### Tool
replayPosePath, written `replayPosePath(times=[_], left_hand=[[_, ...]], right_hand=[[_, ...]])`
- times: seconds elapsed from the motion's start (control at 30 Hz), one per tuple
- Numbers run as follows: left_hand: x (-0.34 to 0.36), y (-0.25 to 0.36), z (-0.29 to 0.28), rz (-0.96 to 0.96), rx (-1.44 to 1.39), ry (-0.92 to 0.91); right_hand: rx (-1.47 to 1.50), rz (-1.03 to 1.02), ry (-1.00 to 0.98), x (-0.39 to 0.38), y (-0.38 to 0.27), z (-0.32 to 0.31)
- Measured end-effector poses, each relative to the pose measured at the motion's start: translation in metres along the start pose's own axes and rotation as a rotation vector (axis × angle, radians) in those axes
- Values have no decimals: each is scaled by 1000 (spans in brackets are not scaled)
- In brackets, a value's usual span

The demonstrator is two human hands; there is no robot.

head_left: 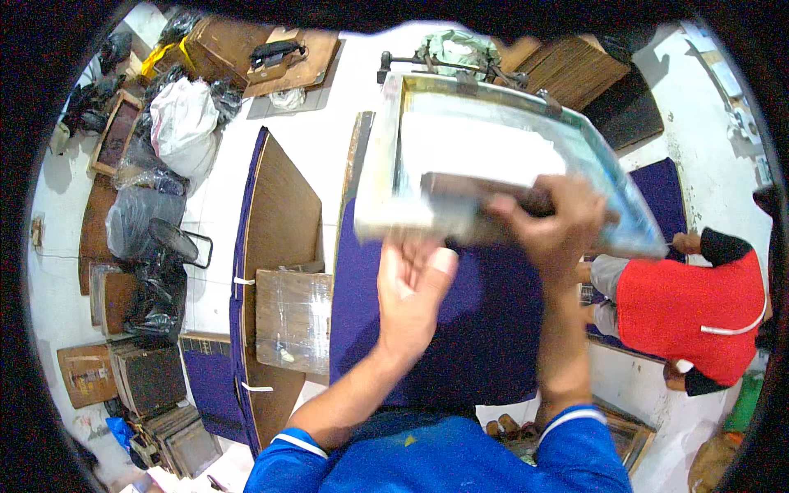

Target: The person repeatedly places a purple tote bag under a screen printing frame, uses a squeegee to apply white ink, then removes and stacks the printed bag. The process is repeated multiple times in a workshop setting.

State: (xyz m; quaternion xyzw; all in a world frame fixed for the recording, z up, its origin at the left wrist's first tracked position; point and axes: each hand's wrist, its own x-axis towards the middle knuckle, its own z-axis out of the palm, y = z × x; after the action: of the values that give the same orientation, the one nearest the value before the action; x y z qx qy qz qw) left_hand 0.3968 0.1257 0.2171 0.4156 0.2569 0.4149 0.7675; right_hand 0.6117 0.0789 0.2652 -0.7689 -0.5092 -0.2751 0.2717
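A screen printing frame [382,185] with pale, ink-stained edges is tilted up over a table covered in dark purple cloth [444,329]. Hinge clamps [467,80] hold its far side. My left hand [411,296] is at the near edge of the frame, palm upward, its fingers curled under the rim and partly hidden, its thumb sticking out. In my right hand [571,218], blurred by motion, is a squeegee with a brown wooden handle [468,189], gripped over the near part of the mesh. A white area [477,144] shows inside the frame.
On the right, a person in a red shirt [690,308] stands by another purple-covered table [660,193]. A purple-edged board [279,189] stands to my left, near a plastic-wrapped wooden box [293,316]. Bags [182,123] and stacked frames [181,440] line the left wall.
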Motion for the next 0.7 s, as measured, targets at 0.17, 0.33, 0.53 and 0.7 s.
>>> replayPosePath(times=[0.17,0.33,0.53,0.7], left_hand=[[1,-95,-66,-785,-34,476],[-5,-147,-138,-809,269,368],[-20,-125,-151,-292,1250,276],[2,-137,-128,63,1499,120]], right_hand=[[143,24,-702,-95,9,82],[276,6,-837,-105,44,142],[165,-70,-650,-35,80,228],[157,-64,-675,-73,64,209]])
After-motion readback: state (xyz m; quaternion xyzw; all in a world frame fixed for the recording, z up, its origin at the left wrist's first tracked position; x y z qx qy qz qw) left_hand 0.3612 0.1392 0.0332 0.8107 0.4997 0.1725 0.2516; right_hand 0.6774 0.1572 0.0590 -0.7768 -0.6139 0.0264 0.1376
